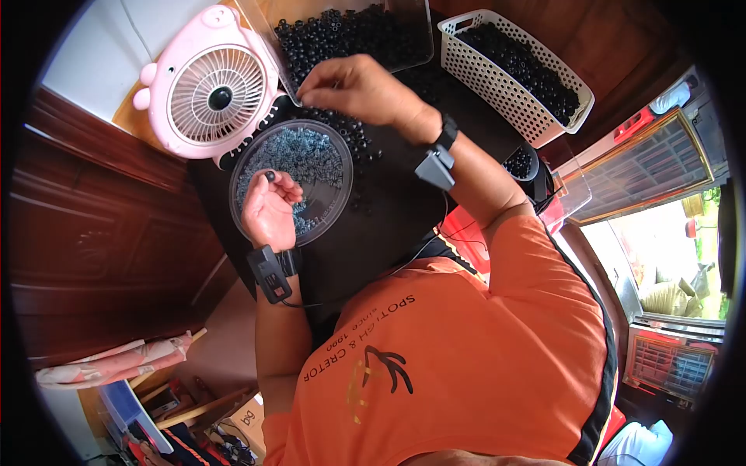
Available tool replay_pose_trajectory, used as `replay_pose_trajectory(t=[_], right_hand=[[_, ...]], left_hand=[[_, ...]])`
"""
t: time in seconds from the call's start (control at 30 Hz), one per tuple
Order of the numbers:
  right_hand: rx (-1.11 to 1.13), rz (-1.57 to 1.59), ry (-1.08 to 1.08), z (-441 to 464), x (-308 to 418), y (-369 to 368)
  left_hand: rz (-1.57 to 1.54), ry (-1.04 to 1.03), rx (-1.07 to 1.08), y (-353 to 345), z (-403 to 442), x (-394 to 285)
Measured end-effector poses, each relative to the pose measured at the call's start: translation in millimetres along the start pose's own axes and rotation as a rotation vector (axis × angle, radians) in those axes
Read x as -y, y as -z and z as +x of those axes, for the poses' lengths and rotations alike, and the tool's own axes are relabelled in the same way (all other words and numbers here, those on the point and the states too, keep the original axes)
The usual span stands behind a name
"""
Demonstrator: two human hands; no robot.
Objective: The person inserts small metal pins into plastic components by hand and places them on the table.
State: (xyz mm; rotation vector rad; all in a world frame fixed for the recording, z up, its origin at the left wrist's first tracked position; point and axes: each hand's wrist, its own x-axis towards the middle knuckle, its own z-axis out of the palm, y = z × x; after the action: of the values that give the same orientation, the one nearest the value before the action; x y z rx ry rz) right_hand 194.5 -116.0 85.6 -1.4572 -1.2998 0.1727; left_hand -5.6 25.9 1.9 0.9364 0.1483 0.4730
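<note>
My left hand [269,211] is palm up over the round clear tray [347,167], its fingers curled and a small black ring-like part [270,176] held at the fingertips. Many small translucent blue-grey pieces [299,151] lie in that tray. Further up, my right hand [350,87] is near the front corner of a clear bin [423,58] of black parts [322,39]. Its fingers are bent together, and whatever they hold, if anything, is hidden. Loose black parts [359,145] lie on the dark table between the tray and the bin.
A pink pig-shaped fan [175,78] stands left of the bin. At the upper right is a white perforated basket [528,116] of black parts. A small round container [521,165] of black parts sits beside my right forearm. Wooden panels border the left side.
</note>
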Motion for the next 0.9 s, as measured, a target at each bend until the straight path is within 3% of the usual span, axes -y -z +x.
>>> replay_pose_trajectory(t=[0.23, 0.43, 0.77, 0.87, 0.9], right_hand=[[0.112, -0.424, -0.121, -37, -16, 41], [0.213, -0.398, -0.305, -68, -55, 31], [0.276, -0.727, -0.111, -66, -63, 12], [0.245, -0.821, -0.133, -63, -56, 8], [0.219, -0.709, -0.202, -60, -50, 6]], left_hand=[[-0.036, 0.019, -0.06, 4, 3, -2], [-0.021, 0.023, -0.082, -3, 2, -2], [-0.017, 0.03, -0.086, -6, 1, -1], [-0.002, 0.031, -0.082, -9, -1, 0], [0.003, 0.03, -0.083, -10, -1, 1]])
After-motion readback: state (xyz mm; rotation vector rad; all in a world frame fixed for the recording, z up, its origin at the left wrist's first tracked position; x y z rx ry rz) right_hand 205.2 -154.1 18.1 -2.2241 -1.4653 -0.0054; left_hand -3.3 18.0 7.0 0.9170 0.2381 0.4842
